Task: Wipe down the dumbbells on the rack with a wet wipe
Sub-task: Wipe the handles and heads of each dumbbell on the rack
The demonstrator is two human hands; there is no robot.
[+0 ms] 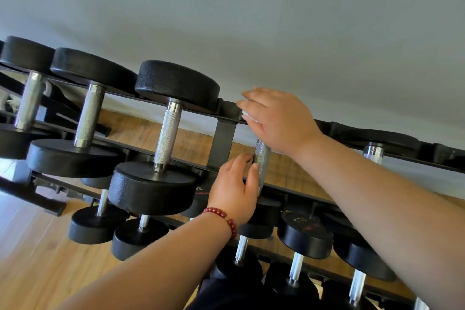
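On the top tier of the rack (222, 143), just right of its upright cross bracket, lies the dumbbell (262, 158) being cleaned, its knurled metal handle running from the near rail towards the far rail. The left hand (234, 189), which wears a red bead bracelet (222, 216) at the wrist, curls its fingers and thumb round the near part of that handle and grips it. The right hand (274, 118) lies over the dumbbell's far end at the back rail, fingers stretched out nearly flat and pressing down on the wet wipe (249, 117), of which only a small white edge shows under the fingertips; the far head itself is hidden beneath the hand. To the left on the same tier sit three larger black dumbbells (166, 133) side by side, and smaller ones (304, 236) fill the lower tier below the arms. The rack stands on a wooden floor (37, 259) against a grey wall (251, 20).
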